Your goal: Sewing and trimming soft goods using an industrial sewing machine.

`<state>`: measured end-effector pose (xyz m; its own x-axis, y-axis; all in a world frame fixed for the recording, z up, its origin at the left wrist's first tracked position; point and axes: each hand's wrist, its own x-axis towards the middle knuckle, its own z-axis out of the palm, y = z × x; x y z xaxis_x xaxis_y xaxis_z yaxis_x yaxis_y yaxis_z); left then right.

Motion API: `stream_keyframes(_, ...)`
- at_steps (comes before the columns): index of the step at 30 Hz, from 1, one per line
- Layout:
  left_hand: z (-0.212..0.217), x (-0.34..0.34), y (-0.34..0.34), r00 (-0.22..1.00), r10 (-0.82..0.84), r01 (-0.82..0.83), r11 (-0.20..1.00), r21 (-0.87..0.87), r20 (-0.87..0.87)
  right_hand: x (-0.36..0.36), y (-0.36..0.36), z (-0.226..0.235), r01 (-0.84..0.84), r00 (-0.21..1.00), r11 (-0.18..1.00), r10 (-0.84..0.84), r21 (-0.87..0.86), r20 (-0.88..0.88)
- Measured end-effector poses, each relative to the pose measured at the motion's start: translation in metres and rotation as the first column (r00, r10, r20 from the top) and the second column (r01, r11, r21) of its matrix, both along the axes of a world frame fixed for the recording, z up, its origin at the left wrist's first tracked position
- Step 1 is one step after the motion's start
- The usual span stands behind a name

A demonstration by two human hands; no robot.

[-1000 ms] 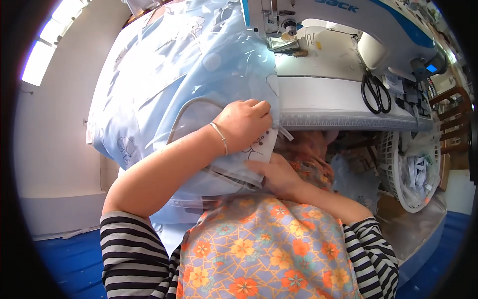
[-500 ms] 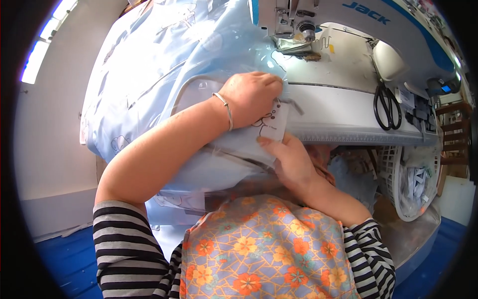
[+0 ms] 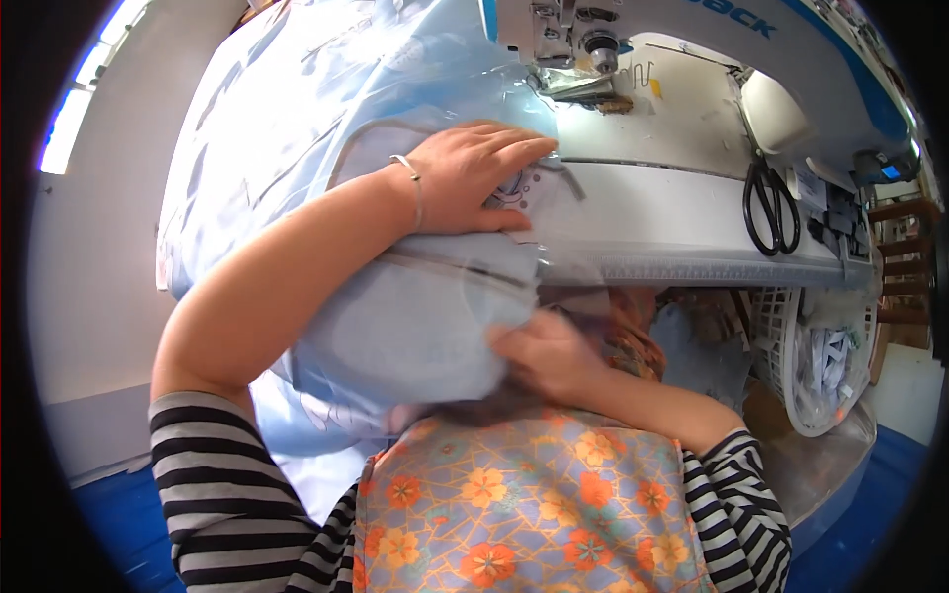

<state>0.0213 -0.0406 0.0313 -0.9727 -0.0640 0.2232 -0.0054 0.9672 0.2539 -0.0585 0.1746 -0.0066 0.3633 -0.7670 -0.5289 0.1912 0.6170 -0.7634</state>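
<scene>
Light blue fabric [image 3: 395, 341] with a grey zipper-like strip [image 3: 465, 265] across it is spread at the table's front edge. My left hand [image 3: 470, 178] lies flat on the cloth, fingers stretched to the right and thumb apart, pressing it against the table. Under its fingertips shows a small printed patch [image 3: 531, 188] with dark dots. Lower down, my right hand [image 3: 549, 356], smeared by motion, is closed on the right edge of the blue fabric. Clear plastic sheeting [image 3: 583, 287] trails beside that edge.
A sewing machine [image 3: 682, 49] stands at the back right, its needle area lit. Black scissors [image 3: 771, 208] lie on the table [image 3: 672, 208] by its ruler-marked front edge. A white basket [image 3: 791, 366] with scraps is at the right. More blue plastic-covered fabric [image 3: 267, 128] is heaped at the left.
My left hand has flattened out over the patch and shifted slightly left. My right hand has moved down toward my apron, drawing the blue fabric's edge with it. The patch is now mostly covered.
</scene>
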Motion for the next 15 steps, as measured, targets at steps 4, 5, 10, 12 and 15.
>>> stream_keyframes(4,0.006,0.006,0.005,0.994,-0.046,0.048,0.999,-0.017,0.100,-0.014,0.018,0.023,0.276,0.898,0.957,-0.291,0.092,0.331)
stream_keyframes(5,0.007,0.007,0.005,0.994,-0.048,0.050,0.999,-0.009,0.100,-0.017,0.022,0.025,0.196,0.957,0.971,-0.220,0.138,0.189)
stream_keyframes(10,0.006,0.006,-0.011,0.984,-0.132,0.142,0.987,-0.078,0.119,-0.006,0.022,0.015,0.307,0.916,0.939,-0.335,0.152,0.219)
stream_keyframes(12,0.006,0.004,-0.022,0.979,-0.159,0.175,0.977,-0.124,0.130,-0.006,0.017,0.011,0.364,0.901,0.922,-0.385,0.136,0.201)
stream_keyframes(15,0.011,-0.003,-0.041,0.965,-0.228,0.252,0.943,-0.220,0.130,-0.002,0.000,0.003,0.371,0.896,0.912,-0.401,0.172,0.192)
